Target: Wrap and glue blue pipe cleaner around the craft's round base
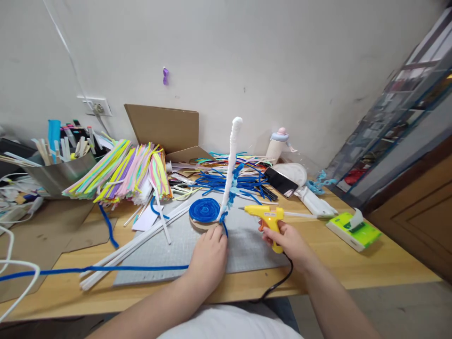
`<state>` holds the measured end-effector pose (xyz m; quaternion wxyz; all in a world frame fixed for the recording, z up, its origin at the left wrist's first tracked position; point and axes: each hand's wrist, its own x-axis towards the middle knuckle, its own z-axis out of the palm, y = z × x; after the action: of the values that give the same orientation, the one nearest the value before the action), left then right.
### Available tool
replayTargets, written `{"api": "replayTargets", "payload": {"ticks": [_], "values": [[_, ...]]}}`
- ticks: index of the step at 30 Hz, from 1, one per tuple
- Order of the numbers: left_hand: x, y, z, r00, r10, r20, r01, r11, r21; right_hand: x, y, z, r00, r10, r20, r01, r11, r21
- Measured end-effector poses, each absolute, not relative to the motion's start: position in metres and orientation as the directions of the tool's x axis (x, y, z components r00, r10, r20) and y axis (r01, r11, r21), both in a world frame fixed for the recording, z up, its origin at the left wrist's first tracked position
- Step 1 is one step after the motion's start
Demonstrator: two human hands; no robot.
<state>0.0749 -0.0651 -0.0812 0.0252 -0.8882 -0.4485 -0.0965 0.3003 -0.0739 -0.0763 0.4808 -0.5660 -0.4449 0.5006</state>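
My left hand (pixel 209 256) is closed at the front edge of a round base topped with a blue coil (pixel 205 210); its fingertips are at the base beside a short blue strand. A white fuzzy stem (pixel 230 157) with blue pieces wound along it stands upright at the coil's right side. A long blue pipe cleaner (pixel 141 268) runs from the left to my left hand. My right hand (pixel 291 242) is wrapped round the handle of a yellow glue gun (pixel 265 214), whose nozzle points left towards the stem, apart from it.
Under the base lies a grey cutting mat (pixel 247 256). Behind are pipe cleaner bundles (pixel 134 174), blue strands (pixel 208 181), a cardboard box (pixel 165 125) and a phone (pixel 281 181). A tissue pack (pixel 353 231) lies right; the gun's black cord (pixel 280 282) hangs over the front edge.
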Motion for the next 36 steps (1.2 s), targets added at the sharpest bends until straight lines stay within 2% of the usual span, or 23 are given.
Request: {"api": "replayTargets", "payload": {"ticks": [4,11,16,19,30,36], "values": [[0.080,-0.068,-0.092,0.576,0.782,0.241,0.797,-0.602,0.049,0.293,-0.079,-0.075,0.021,0.987,-0.162,0.241,-0.163,-0.957],[0.082,-0.070,-0.100,0.540,0.783,0.308,0.808,-0.585,0.070,0.267,-0.068,-0.072,0.078,0.983,-0.167,0.478,-0.184,-0.859],[0.080,-0.070,-0.100,0.546,0.780,0.305,0.805,-0.590,0.068,0.257,-0.065,-0.075,0.073,0.997,-0.010,0.593,-0.051,-0.803],[0.079,-0.070,-0.099,0.546,0.779,0.309,0.802,-0.592,0.076,0.254,-0.065,-0.076,0.058,0.998,0.040,0.624,-0.005,-0.782],[0.072,-0.072,-0.091,0.515,0.800,0.308,0.822,-0.563,0.088,0.249,-0.061,-0.079,0.079,0.997,0.008,0.646,-0.045,-0.762],[0.064,-0.074,-0.085,0.486,0.821,0.299,0.816,-0.549,0.183,0.249,-0.063,-0.086,0.080,0.997,0.005,0.640,-0.048,-0.767]]}}
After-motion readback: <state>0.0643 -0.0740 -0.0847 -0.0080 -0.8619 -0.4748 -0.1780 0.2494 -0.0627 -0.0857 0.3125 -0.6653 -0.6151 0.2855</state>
